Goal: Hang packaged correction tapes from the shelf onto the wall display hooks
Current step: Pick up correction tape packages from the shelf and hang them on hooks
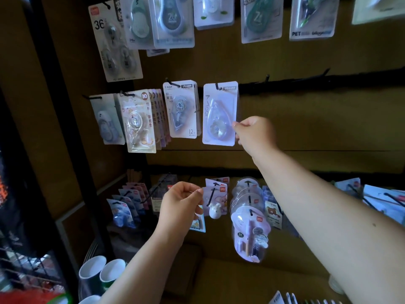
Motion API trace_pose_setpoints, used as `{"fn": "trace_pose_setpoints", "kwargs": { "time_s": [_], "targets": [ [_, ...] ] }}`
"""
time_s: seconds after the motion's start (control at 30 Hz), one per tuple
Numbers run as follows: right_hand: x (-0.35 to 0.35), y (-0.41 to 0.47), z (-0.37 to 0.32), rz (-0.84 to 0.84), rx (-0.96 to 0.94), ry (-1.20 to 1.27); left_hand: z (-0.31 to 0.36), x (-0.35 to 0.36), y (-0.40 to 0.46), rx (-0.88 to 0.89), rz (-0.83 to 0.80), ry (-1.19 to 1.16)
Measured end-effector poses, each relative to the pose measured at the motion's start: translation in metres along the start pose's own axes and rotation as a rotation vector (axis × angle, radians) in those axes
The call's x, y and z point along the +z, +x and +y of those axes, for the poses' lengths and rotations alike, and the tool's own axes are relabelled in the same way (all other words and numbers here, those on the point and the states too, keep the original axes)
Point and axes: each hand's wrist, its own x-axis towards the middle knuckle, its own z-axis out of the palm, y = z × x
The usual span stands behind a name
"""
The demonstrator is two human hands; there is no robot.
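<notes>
pack on hook, right hand at its edge

white-carded blister pack with clear teardrop correction tape [219, 114] hangs on a black wall hook [217, 86], middle row of the brown display wall [306, 119]; right hand [254, 133] pinches its lower right edge. left hand [180, 204] pinches something thin, unclear. hooks rightward look bare; more to hang, likely.

We see a brown wall panel [306, 119] crossed by black rails [328, 81] whose hooks [266, 78] carry rows of carded correction tape packs [219, 114], some hooks on the middle rail bare at the right, and a low shelf [241, 279] beneath.
</notes>
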Motion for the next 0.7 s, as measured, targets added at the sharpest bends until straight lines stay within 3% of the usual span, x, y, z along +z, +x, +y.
{"fn": "trace_pose_setpoints", "kwargs": {
  "time_s": [0.4, 0.57, 0.7],
  "targets": [
    [-0.018, -0.132, 0.085, -0.136, -0.005, -0.065, -0.062, 0.019, -0.045, -0.137, -0.106, 0.158],
    [-0.018, -0.174, 0.143, -0.201, 0.102, -0.071, -0.102, 0.037, -0.063, -0.19, -0.15, 0.248],
    [-0.024, -0.201, 0.188, -0.243, 0.2, -0.232, -0.127, 0.055, -0.076, -0.225, -0.209, 0.294]
  ]
}}
